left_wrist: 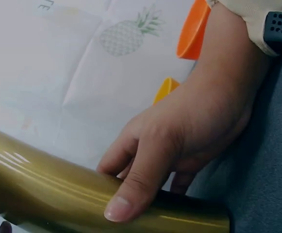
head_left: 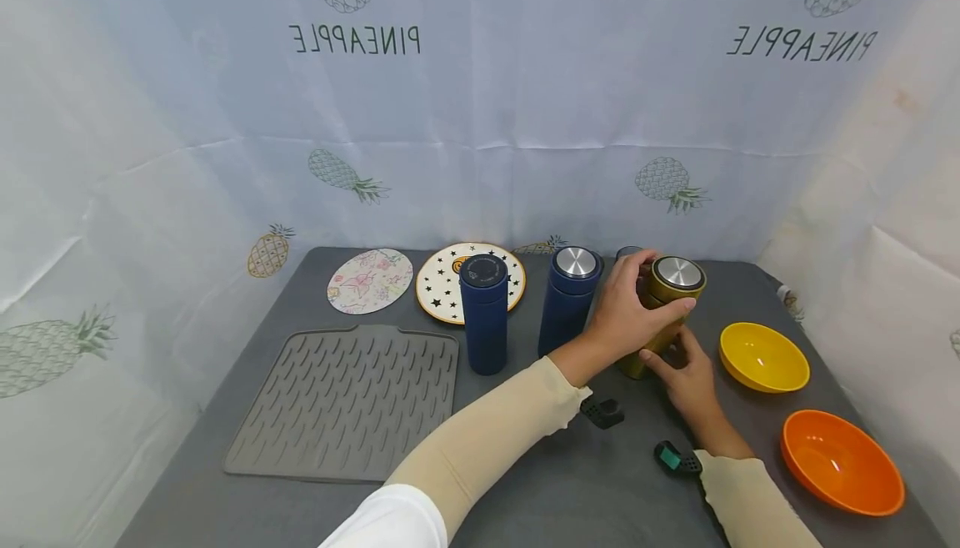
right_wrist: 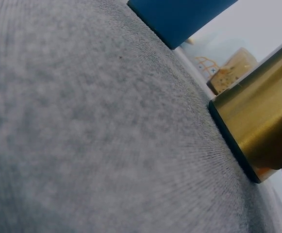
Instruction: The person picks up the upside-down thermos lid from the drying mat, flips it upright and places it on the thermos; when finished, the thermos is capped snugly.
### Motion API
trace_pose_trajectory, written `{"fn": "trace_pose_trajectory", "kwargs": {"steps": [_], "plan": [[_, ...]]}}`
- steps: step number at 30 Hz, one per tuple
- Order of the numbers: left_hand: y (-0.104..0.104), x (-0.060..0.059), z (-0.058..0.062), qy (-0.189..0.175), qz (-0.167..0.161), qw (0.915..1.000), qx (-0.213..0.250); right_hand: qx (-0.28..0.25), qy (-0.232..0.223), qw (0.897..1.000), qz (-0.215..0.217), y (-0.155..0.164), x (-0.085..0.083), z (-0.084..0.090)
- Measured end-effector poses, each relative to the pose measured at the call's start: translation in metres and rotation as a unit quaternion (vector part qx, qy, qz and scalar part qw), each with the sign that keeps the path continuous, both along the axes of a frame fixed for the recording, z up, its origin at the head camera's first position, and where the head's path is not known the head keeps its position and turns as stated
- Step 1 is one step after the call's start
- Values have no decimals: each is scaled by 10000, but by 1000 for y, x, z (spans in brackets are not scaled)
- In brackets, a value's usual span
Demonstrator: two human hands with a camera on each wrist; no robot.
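Observation:
A gold thermos flask (head_left: 658, 327) with a silver-topped lid stands on the right half of the table, and both hands hold it. My left hand (head_left: 624, 308) grips its upper part, thumb across the front just under the lid. Lower down, my right hand (head_left: 688, 377) has thumb and fingers around the body near the base. In the left wrist view the right hand (left_wrist: 165, 141) lies over the gold flask (left_wrist: 58, 187). The right wrist view shows the flask's dark bottom rim at the grey tabletop. A dark blue flask (head_left: 564, 302) with a silver-topped lid stands left of the left hand.
Another blue flask (head_left: 486, 327) stands further left, before a star-patterned plate (head_left: 438, 281). Beside that lie a floral oval mat (head_left: 370, 281) and a grey ridged drying mat (head_left: 352, 406). At right are a yellow bowl (head_left: 765, 356) and an orange bowl (head_left: 843, 465). Printed curtains surround the table.

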State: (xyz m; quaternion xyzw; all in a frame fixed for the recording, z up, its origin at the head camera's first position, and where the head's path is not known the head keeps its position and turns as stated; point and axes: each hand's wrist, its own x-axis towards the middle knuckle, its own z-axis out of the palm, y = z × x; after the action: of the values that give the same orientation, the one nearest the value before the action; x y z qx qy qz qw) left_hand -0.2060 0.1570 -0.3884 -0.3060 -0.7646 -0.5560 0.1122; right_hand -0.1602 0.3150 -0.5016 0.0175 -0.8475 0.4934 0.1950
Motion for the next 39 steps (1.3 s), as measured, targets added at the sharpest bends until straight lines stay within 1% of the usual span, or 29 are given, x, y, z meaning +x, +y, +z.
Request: {"fn": "trace_pose_trajectory", "kwargs": {"steps": [6,8,11,14,18,22,25,29,32,34,36,39], "plan": [[-8,3,-3,202,61,9997,88,7,-129,9999,35,1,1,0],[-9,4,-4,254,26,9996,122,9,-140,9999,24,1,0,0],[-10,4,-5,363,28,9993,76,37,-136,9999,8,2,0,0],[-9,5,-5,370,45,9993,9,54,-175,9998,10,2,0,0],[-8,6,-4,223,0,9998,-3,41,-225,9997,11,2,2,0],[-5,5,-2,28,-80,9999,68,1,-160,9999,30,1,2,1],[-1,4,-1,-138,-165,9997,94,16,-118,9999,35,0,1,1],[7,4,2,-315,-222,9993,-14,50,9,10000,63,-1,2,3],[13,2,3,-462,-244,9986,-72,49,201,9997,143,-7,8,15],[16,1,4,-561,-278,9980,-46,27,238,9996,170,-12,12,23],[17,0,3,-573,-237,9981,-32,19,239,9995,189,-16,16,30],[18,-1,2,-485,-157,9987,2,20,193,9997,164,-17,17,33]]}}
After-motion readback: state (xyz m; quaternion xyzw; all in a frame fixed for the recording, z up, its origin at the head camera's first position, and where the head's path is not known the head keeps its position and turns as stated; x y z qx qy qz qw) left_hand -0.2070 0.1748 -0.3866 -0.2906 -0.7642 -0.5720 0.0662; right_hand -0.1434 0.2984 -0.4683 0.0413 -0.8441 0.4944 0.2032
